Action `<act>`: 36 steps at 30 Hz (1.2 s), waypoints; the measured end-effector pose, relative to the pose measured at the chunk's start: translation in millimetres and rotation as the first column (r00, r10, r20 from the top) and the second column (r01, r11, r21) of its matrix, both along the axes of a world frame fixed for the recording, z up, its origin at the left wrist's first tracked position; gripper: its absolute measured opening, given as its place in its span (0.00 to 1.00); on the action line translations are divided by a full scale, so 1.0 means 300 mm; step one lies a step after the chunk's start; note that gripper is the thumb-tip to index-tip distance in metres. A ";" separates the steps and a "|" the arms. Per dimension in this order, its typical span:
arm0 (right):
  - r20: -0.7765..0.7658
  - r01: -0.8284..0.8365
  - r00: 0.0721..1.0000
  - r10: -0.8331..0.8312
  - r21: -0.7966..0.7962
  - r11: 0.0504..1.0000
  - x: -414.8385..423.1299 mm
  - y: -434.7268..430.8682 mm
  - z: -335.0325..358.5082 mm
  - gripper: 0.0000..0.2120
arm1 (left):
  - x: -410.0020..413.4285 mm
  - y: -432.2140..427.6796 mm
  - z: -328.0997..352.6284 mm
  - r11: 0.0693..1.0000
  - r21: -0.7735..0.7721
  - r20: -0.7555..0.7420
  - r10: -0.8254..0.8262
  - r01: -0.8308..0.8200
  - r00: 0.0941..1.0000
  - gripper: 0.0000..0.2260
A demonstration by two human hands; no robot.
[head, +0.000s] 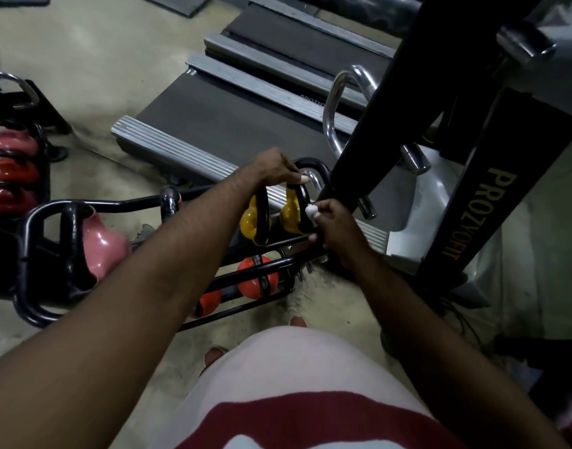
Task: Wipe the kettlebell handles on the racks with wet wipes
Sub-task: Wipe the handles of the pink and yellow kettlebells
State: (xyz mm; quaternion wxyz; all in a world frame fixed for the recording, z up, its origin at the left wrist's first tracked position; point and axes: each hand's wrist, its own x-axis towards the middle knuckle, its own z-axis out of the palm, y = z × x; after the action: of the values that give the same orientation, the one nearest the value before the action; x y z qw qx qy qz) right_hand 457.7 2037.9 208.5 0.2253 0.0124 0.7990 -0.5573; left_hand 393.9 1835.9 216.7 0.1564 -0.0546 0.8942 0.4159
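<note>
Orange kettlebells (249, 268) sat low in the black rack (232, 278), near the bottom centre. At frame centre our right hand (334, 225) pinched a white wet wipe (310, 212) against the handle (302, 202) of the right yellow kettlebell (289, 217). Just above, our left hand (274, 170) curled over the handle's top, with a treadmill (232, 124) beyond.

The left hand (274, 171) gripped the top of the black handle on a yellow kettlebell (290, 215) sitting in the black tubular steel rack (232, 278). The right hand (334, 222) pinched a crumpled white wet wipe (310, 212) against that handle's side. A second yellow kettlebell (249, 222) stood just beside it, with a glossy orange kettlebell (253, 277) on the tier below.
</note>
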 end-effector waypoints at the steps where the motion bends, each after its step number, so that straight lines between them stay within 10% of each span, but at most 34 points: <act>1: -0.157 -0.004 0.987 0.014 0.064 0.998 0.032 0.012 -0.016 0.06 | -0.001 0.000 -0.002 1.000 0.000 0.000 0.005 -0.005 1.000 0.18; 6: -0.646 0.062 0.713 0.273 0.446 0.893 0.111 0.041 -0.098 0.05 | 0.004 0.016 -0.003 1.000 0.007 -0.011 0.012 -0.012 1.000 0.17; 16: -0.648 0.172 0.598 0.472 0.679 0.714 0.118 0.031 -0.135 0.05 | 0.022 0.020 -0.011 1.000 -0.023 -0.047 0.012 -0.013 0.999 0.16; 26: -0.545 0.150 0.831 0.115 0.418 0.896 0.147 0.048 -0.083 0.05 | 0.028 0.052 -0.039 0.990 -0.143 -0.093 -0.007 -0.006 0.996 0.16; 36: -0.482 0.224 0.873 -0.075 0.261 0.939 0.196 0.083 -0.036 0.06 | 0.080 0.083 0.016 0.970 -0.241 -0.129 -0.038 0.006 0.991 0.21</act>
State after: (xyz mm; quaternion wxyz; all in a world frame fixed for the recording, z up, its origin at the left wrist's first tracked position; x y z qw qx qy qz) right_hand 516.5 2062.8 197.6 -0.0217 -0.0240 0.9032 -0.4280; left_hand 417.8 1860.7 221.6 0.0936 -0.0355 0.9469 0.3055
